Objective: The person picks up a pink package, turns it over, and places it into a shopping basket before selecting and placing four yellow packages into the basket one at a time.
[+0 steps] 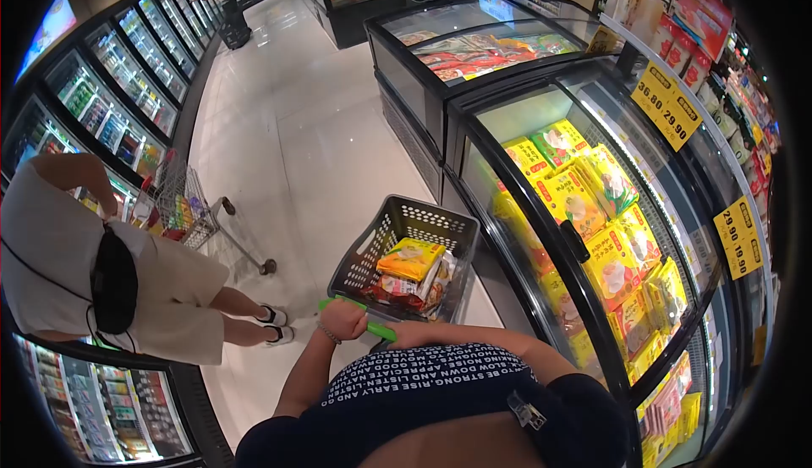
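A grey shopping basket [461, 225] with perforated walls stands in front of me and has a green handle [381, 330]. My left hand [342, 320], with a bracelet at the wrist, is closed round this handle. My right hand [408, 333] is at the handle's other end, closed on it, its fingers partly hidden near my dark shirt. Inside the basket, a yellow food packet [412, 258] lies on top of a red-and-white packet [399, 287] and another shiny bag [437, 284].
A glass-topped freezer [584, 273] with yellow food packets runs along my right. A person [161, 273] in light clothes stands at left near a shopping cart [190, 214]. Glass-door fridges [101, 87] line the left wall. Pale floor [313, 138] stretches ahead toward another person [224, 2].
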Available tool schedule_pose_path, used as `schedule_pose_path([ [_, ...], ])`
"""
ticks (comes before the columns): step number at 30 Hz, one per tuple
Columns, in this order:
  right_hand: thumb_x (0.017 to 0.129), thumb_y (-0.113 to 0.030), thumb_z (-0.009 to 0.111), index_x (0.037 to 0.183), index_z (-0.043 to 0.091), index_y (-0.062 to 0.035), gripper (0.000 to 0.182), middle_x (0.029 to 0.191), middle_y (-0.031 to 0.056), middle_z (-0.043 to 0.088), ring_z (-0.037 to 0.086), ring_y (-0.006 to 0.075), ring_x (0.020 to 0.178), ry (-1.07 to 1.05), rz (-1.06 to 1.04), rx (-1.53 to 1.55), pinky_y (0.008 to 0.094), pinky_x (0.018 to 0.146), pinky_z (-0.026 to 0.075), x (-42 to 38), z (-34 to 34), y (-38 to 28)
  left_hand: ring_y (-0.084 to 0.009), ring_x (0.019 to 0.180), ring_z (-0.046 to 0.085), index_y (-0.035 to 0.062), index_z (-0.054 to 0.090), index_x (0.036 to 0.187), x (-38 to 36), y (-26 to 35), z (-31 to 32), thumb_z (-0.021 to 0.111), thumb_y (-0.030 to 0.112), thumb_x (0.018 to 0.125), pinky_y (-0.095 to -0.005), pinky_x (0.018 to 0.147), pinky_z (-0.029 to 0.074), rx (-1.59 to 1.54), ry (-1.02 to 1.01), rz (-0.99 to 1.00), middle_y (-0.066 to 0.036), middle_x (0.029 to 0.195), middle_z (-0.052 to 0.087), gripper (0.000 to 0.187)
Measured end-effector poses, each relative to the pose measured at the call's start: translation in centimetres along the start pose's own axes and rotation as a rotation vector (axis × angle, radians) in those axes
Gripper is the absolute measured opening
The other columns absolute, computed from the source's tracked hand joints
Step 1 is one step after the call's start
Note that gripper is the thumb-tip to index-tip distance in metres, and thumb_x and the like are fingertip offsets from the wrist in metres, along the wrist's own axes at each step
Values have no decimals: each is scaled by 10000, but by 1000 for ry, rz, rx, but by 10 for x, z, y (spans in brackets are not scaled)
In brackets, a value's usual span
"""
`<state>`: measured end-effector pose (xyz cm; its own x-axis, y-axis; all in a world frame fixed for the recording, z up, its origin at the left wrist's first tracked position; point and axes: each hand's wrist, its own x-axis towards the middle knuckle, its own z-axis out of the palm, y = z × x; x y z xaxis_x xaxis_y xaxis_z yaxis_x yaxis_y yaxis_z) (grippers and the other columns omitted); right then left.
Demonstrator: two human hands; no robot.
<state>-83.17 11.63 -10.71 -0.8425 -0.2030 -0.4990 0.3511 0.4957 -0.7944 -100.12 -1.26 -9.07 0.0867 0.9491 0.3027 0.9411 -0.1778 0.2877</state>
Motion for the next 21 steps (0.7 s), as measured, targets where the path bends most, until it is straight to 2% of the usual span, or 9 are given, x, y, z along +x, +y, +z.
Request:
schedule_pose_path([
  [3, 735, -366, 584, 1219, 341, -45, 629, 1017, 266, 547, 536, 383, 954, 43, 43, 36, 419, 826, 409, 34, -1, -15, -258, 476, 479, 110, 448, 529, 0, -43, -10, 531, 203, 684, -378, 480, 371, -19, 50, 105, -61, 503, 457, 199],
  [7, 738, -351, 582, 1198, 336, -14, 621, 990, 270, 550, 543, 376, 934, 122, 87, 61, 406, 800, 418, 66, -19, -26, -268, 517, 509, 101, 477, 582, 17, -104, -21, 523, 239, 702, -396, 534, 393, -23, -94, 183, -70, 538, 491, 189],
  [9, 739, -314, 587, 1176, 360, 3, 586, 985, 264, 545, 540, 364, 934, 155, 32, 53, 399, 795, 422, 79, -25, -20, -280, 523, 509, 98, 480, 592, 29, -138, -22, 512, 244, 706, -406, 543, 398, -27, -138, 219, -77, 547, 495, 188],
  [10, 735, -276, 596, 1150, 397, 9, 542, 1005, 248, 538, 532, 353, 947, 200, -92, 39, 397, 796, 423, 86, -24, -11, -291, 531, 512, 94, 488, 613, 33, -152, -22, 500, 248, 711, -417, 549, 402, -8, -158, 229, -86, 558, 500, 183],
  [11, 726, -251, 610, 1137, 433, -15, 506, 1064, 221, 525, 521, 335, 978, 342, -196, 63, 391, 803, 424, 88, -22, -1, -297, 570, 511, 91, 505, 647, 39, -171, -20, 491, 248, 715, -421, 556, 402, -26, -210, 220, -100, 598, 507, 172],
  [13, 743, -268, 593, 1130, 466, -51, 461, 1018, 183, 563, 548, 312, 945, 562, -124, 23, 372, 799, 434, 77, -18, 16, -299, 629, 486, 81, 498, 682, 54, -195, -21, 455, 266, 720, -422, 625, 390, -62, -216, 322, -115, 631, 487, 193],
  [15, 767, -293, 570, 1109, 502, -72, 412, 950, 154, 599, 579, 280, 889, 405, 247, 201, 355, 780, 449, 56, -26, 37, -295, 673, 480, 82, 504, 699, 72, -214, -29, 448, 264, 725, -421, 671, 387, -35, -261, 364, -112, 670, 492, 192],
  [19, 777, -312, 562, 1038, 550, -62, 362, 893, 123, 623, 607, 232, 800, 707, 433, 312, 327, 713, 470, -15, 8, 89, -249, 784, 493, 89, 541, 724, 105, -242, -38, 480, 241, 707, -387, 731, 398, 139, -311, 400, -83, 730, 535, 165],
  [21, 776, -288, 569, 1017, 557, -49, 340, 847, 109, 622, 605, 193, 731, 827, 535, 501, 304, 673, 473, -49, 33, 113, -260, 839, 497, 86, 551, 778, 118, -255, -43, 482, 247, 728, -389, 778, 394, 194, -320, 347, -96, 779, 555, 182],
])
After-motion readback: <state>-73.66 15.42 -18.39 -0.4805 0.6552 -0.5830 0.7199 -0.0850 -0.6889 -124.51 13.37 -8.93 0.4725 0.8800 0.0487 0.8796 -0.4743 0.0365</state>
